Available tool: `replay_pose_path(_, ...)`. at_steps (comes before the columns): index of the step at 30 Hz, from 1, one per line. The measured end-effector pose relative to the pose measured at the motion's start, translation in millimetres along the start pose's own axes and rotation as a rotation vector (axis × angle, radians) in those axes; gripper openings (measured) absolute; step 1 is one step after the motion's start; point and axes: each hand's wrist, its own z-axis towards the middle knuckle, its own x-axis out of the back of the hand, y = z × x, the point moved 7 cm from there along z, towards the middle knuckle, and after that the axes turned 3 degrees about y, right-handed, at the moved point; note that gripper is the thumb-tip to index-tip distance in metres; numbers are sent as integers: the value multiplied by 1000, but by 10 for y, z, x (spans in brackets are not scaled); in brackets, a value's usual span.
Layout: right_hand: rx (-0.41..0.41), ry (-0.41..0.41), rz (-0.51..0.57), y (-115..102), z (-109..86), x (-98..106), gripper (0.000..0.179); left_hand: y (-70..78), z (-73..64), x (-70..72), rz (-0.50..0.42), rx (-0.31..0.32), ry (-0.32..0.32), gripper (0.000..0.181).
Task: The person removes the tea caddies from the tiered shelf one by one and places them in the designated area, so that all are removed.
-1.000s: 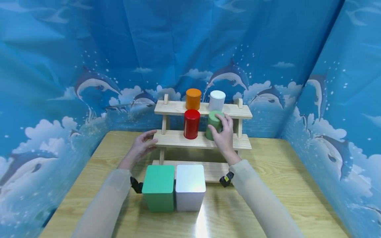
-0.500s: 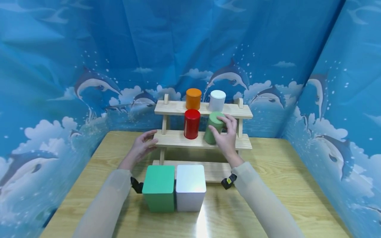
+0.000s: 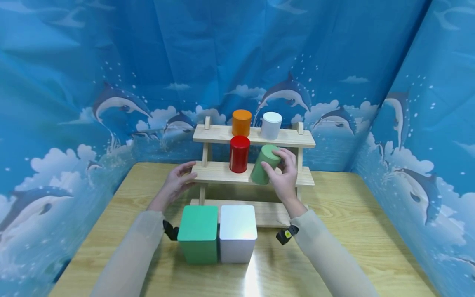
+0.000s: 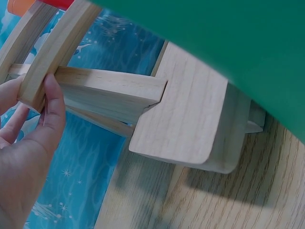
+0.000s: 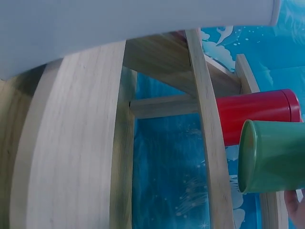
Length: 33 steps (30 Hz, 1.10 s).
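Note:
A three-tier wooden display stand (image 3: 215, 173) stands on the table. My left hand (image 3: 174, 183) pinches the left end of its middle shelf; the left wrist view shows the thumb and fingers around that board end (image 4: 35, 93). With my right hand (image 3: 285, 177) I grip a green cylindrical canister (image 3: 265, 165), its top leaning right, at the front of the middle shelf. In the right wrist view the canister's base (image 5: 248, 157) shows in front of the shelf; only a bit of the hand (image 5: 298, 210) is visible there. A red canister (image 3: 239, 154) stands upright to its left.
On the top shelf stand an orange canister (image 3: 241, 123) and a white canister (image 3: 271, 126). A green box (image 3: 198, 235) and a white box (image 3: 237, 235) sit side by side before the stand, partly hiding the bottom shelf. Blue dolphin-printed cloth (image 3: 237, 53) hangs behind.
The green canister has gone from upright on the middle shelf to tilted and nearer the front, as my right hand drew back slightly. My left hand has stayed in place.

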Motion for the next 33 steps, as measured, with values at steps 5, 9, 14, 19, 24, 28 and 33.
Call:
replay_pose_path(5,-27,6,9,-7,-37,34,40,37,-21,-23,-14,12,-9,58)
replay_pose_path(9,-25,0,13,-34,-64,55,39,44,-22,-23,-22,10,-6,58)
replay_pose_path(14,5,-17,3,-66,-111,83,38,9,-8,-1,-5,-3,-1,58)
replay_pose_path(19,22,-40,-36,-80,-174,110,38,0,-4,2,2,-8,-5,57)
replay_pose_path(24,66,-54,-43,-104,-226,134,39,3,-5,7,-1,-9,-5,56)
replay_pose_path(28,93,-65,-29,-114,-265,159,41,3,-2,10,-7,-8,-5,56)
replay_pose_path(33,115,-72,-12,-126,-330,191,42,15,-1,3,-7,-9,-7,56)
